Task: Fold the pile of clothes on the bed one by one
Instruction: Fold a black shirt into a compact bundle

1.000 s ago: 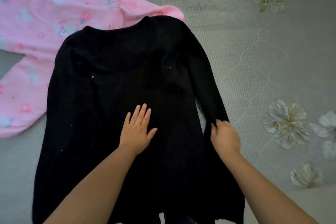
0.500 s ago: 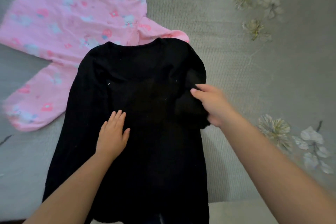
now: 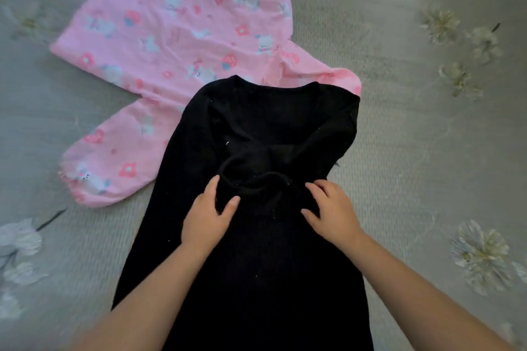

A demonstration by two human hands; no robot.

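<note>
A black long-sleeved top point(image 3: 256, 259) lies flat on the grey bed, neckline away from me. Its right sleeve is folded in across the chest, and the cuff point(image 3: 251, 179) lies bunched at the middle. My left hand point(image 3: 209, 215) rests on the fabric just left of the cuff, thumb and fingers spread around a fold. My right hand point(image 3: 330, 214) lies on the folded sleeve to the right of the cuff, fingers bent onto the cloth. A pink printed garment point(image 3: 176, 37) lies spread behind the black top, partly under its collar.
The grey bedspread point(image 3: 427, 151) has pale flower prints, on the right point(image 3: 482, 256) and at the left edge point(image 3: 20, 239). Bare bedspread shows to the right of the black top and in front of the pink garment.
My right hand carried the right sleeve from the side across the chest and set it down at the middle. My left hand shifted up to the cuff. The view tilted forward.
</note>
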